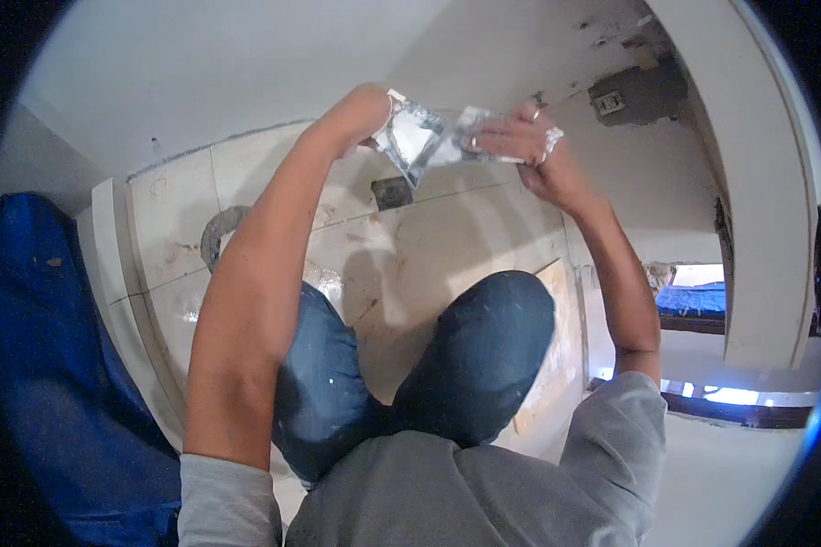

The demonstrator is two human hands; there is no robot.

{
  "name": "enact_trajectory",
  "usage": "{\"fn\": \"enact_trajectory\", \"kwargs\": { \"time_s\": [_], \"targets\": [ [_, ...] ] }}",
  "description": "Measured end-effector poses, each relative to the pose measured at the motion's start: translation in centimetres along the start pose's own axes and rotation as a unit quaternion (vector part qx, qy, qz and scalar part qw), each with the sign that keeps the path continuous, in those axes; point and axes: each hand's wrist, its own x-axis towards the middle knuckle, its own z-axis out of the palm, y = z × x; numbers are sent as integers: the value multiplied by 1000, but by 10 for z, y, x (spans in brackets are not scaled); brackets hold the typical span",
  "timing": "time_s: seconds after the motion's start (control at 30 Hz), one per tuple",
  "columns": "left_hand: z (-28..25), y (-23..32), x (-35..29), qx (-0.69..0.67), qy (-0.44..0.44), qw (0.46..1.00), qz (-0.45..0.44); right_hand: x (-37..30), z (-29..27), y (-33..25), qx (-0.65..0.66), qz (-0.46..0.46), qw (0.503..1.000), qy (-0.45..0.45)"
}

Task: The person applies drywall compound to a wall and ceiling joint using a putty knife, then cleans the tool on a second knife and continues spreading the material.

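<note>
My left hand is closed on a wide putty knife, whose broad metal blade carries a mound of white filler paste. Across from it, my right hand is wrapped round a second flat metal blade, smeared white and blurred by motion. White paste clings to the wrist side of my right hand. The two blades meet or nearly meet in front of the wall; exactly where they touch is too blurred to tell. Both handles are hidden in the hands.
A pale wall rises ahead, with an electrical box in a grey patch. Beige floor tiles hold a dark square drain and a grey round opening. Blue sheeting hangs left; a white post stands right.
</note>
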Motion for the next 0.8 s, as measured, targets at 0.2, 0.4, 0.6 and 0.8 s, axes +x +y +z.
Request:
{"fn": "enact_trajectory", "kwargs": {
  "time_s": [0.2, 0.4, 0.6, 0.8],
  "targets": [
    [-8, -3, -8, -5, 11, 1000, -8, 27, 24, -15, -14, -36, 999, 9],
    [-24, -20, -19, -25, 74, 997, -30, 43, 34, -19, 12, -47, 998, -36],
    [-94, -48, -44, 71, 193, 979, 2, 66, 88, -12, 76, -150, 983, -76],
    [-91, -24, -67, -109, 363, 924, 39, 19, 209, 22, 544, 286, 789, -7]
  ]
}}
